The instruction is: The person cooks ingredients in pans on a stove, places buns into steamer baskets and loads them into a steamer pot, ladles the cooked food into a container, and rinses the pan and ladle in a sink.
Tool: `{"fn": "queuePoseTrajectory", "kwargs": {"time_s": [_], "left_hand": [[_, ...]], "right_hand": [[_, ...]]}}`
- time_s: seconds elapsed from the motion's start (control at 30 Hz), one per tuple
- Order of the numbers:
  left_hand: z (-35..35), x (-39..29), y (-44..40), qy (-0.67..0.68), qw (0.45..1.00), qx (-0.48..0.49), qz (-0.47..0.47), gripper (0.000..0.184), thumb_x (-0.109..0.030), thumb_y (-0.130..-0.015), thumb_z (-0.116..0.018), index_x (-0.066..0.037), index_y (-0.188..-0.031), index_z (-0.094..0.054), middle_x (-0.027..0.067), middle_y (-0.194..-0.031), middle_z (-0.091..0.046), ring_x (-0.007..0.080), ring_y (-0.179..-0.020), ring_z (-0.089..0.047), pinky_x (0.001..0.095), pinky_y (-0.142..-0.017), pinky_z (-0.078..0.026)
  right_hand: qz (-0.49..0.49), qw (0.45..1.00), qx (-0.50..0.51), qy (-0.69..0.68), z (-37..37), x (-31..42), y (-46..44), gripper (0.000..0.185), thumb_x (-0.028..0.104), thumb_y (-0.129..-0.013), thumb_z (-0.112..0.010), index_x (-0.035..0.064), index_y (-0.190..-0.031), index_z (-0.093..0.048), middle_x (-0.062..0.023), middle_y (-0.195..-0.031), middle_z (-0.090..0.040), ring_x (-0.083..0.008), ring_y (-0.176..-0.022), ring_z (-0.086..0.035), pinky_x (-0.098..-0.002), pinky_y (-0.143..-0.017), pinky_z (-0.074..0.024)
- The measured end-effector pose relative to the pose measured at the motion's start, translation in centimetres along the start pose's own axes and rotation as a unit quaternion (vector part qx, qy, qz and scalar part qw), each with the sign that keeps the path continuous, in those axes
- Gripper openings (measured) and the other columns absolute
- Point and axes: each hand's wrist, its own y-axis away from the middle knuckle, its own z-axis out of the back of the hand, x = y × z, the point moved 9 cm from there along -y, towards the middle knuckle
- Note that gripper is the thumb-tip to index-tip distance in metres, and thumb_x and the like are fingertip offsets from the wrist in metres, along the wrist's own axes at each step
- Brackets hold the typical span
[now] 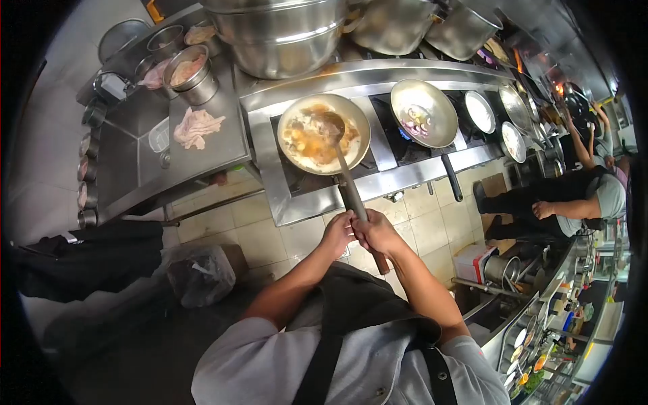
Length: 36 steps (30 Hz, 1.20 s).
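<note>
A ladle [345, 165] slants down from a light-coloured frying pan [365, 132], its bowl resting in bubbling brownish liquid with pale bits. Its long brown handle passes through my right hand [376, 231], whose fingers are wrapped round it. Close against the handle's left side, my left hand [337, 236] has its fingers curled in; what they pinch, if anything, is hidden. A dark pan handle [348, 194] seems to lie beside the ladle, just above my hands. On the burner to the right, a second frying pan [432, 101] holds purple onion pieces, with a blue flame under it.
Large steel pots [283, 40] stand behind the stove. Raw meat [197, 127] lies on the steel counter [152, 185] at left, near metal containers [196, 84]. The second pan's black handle [452, 177] juts over the stove edge. A person [574, 202] stands at right.
</note>
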Motion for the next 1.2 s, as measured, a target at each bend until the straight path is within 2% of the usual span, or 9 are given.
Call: {"fn": "queuePoseTrajectory", "kwargs": {"time_s": [0.07,0.2,0.5,0.6,0.7,0.87,0.97,1.03,1.2], "left_hand": [[-0.8,0.3,-1.3,0.038,0.999,-0.003,0.01,0.029,-0.038,-0.092,-0.054,-0.01,-0.097,-0.057,0.0056,-0.082,-0.061,0.0229,-0.072,-0.062,0.0407,-0.066,-0.051],[-1.3,1.2,-1.9,0.103,0.993,-0.006,0.057,0.024,-0.036,-0.092,-0.056,-0.012,-0.096,-0.056,0.0043,-0.076,-0.058,0.0231,-0.067,-0.059,0.0433,-0.069,-0.05],[-0.7,0.6,-1.0,-0.011,0.985,-0.169,-0.041,0.016,-0.028,-0.094,-0.051,-0.013,-0.089,-0.047,0.0001,-0.064,-0.048,0.0144,-0.048,-0.048,0.0335,-0.042,-0.043],[-0.7,0.5,-0.9,-0.022,0.983,-0.174,-0.057,0.016,-0.028,-0.094,-0.051,-0.013,-0.09,-0.046,0.0007,-0.064,-0.047,0.0141,-0.047,-0.047,0.0328,-0.041,-0.042],[-0.9,0.1,-0.9,-0.04,0.981,-0.172,-0.085,0.019,-0.029,-0.095,-0.049,-0.01,-0.094,-0.049,0.0032,-0.067,-0.052,0.0165,-0.049,-0.051,0.0323,-0.04,-0.043],[-0.3,0.0,-1.2,-0.046,0.988,-0.123,-0.079,0.025,-0.03,-0.097,-0.049,-0.005,-0.093,-0.053,0.0061,-0.077,-0.058,0.0171,-0.062,-0.059,0.0318,-0.05,-0.05],[0.6,0.5,-1.3,-0.037,0.995,-0.073,-0.052,0.02,-0.023,-0.094,-0.05,-0.004,-0.098,-0.055,0.0067,-0.084,-0.058,0.0193,-0.074,-0.06,0.0318,-0.065,-0.052],[-0.2,0.3,-0.9,-0.026,0.997,-0.063,-0.04,0.019,-0.016,-0.091,-0.053,-0.003,-0.104,-0.055,0.008,-0.092,-0.059,0.0217,-0.087,-0.06,0.0328,-0.076,-0.05],[-1.1,-0.1,0.6,-0.089,0.993,-0.081,-0.002,0.02,-0.017,-0.091,-0.056,-0.005,-0.105,-0.048,0.0113,-0.087,-0.061,0.0236,-0.076,-0.063,0.0364,-0.063,-0.052]], "right_hand": [[0.086,0.972,-0.076,0.207,2.1,0.7,0.7,0.019,0.014,-0.085,-0.053,-0.0011,-0.096,-0.053,-0.0041,-0.066,-0.054,-0.0124,-0.05,-0.05,-0.0295,-0.046,-0.0411],[0.148,0.88,-0.156,0.423,3.6,4.0,3.9,0.025,0.018,-0.085,-0.054,-0.0005,-0.102,-0.051,-0.0226,-0.078,-0.062,-0.0415,-0.074,-0.061,-0.047,-0.066,-0.0477],[0.133,0.765,-0.269,0.57,7.5,2.9,1.4,0.024,0.018,-0.085,-0.054,0.0008,-0.101,-0.049,-0.0243,-0.075,-0.063,-0.0422,-0.074,-0.062,-0.0492,-0.069,-0.0496],[0.137,0.797,-0.237,0.539,6.3,2.2,0.8,0.024,0.019,-0.085,-0.056,-0.0021,-0.095,-0.051,-0.021,-0.072,-0.064,-0.0371,-0.067,-0.064,-0.0452,-0.066,-0.0504],[0.052,0.993,-0.071,0.073,4.3,-1.0,-0.4,0.021,0.019,-0.087,-0.059,0.0009,-0.077,-0.055,-0.004,-0.064,-0.057,-0.0132,-0.047,-0.05,-0.0259,-0.044,-0.0403],[-0.004,0.976,0.038,-0.213,2.7,-1.8,0.4,0.012,0.013,-0.087,-0.059,0.0011,-0.084,-0.06,-0.0018,-0.059,-0.052,-0.0099,-0.045,-0.048,-0.0237,-0.041,-0.0367],[0.058,0.994,-0.042,0.077,3.5,-1.7,0.9,0.02,0.019,-0.084,-0.061,-0.0001,-0.091,-0.062,-0.0058,-0.062,-0.055,-0.0135,-0.051,-0.053,-0.0288,-0.049,-0.044],[0.099,0.942,-0.112,0.3,3.7,0.7,2.8,0.029,0.02,-0.079,-0.064,-0.0012,-0.098,-0.06,-0.0171,-0.07,-0.061,-0.0299,-0.071,-0.063,-0.0406,-0.067,-0.0488],[0.122,0.801,-0.197,0.551,4.2,2.7,3.6,0.034,0.018,-0.081,-0.058,0.0024,-0.111,-0.056,-0.02,-0.085,-0.065,-0.0359,-0.08,-0.065,-0.0422,-0.072,-0.0501]]}}
